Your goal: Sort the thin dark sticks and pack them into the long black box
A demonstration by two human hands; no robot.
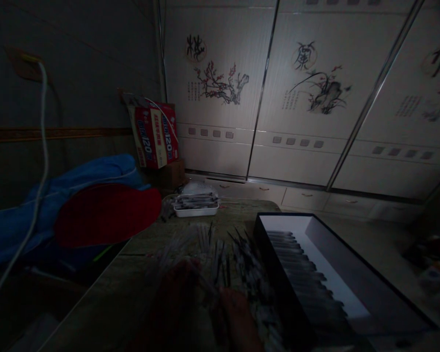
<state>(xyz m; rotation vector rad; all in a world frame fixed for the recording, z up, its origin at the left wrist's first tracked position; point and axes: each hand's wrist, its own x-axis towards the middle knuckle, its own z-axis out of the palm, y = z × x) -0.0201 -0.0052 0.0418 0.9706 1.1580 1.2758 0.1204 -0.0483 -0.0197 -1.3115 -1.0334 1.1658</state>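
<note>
My left hand (179, 276) is low over the table, dim and blurred, its fingers closed at one end of a thin pale strip (206, 284). At the strip's other end is my right hand (235, 305), with its fingers curled closed. The strip looks clear, like a narrow plastic sleeve, but darkness hides its exact kind. Just beyond my hands lie slim black pen-like sticks (220, 259). To the right of them spreads a pile of black sticks in clear wrapping (251, 269). Loose clear sleeves (172, 247) lie beyond my left hand.
A dark-rimmed open box (346, 271) at the right holds a row of wrapped bundles (304, 269). A white tray (197, 212) of sticks stands at the table's far end. Left are a red oval cushion-like thing (108, 215), blue cloth (95, 171) and a white cable (44, 127).
</note>
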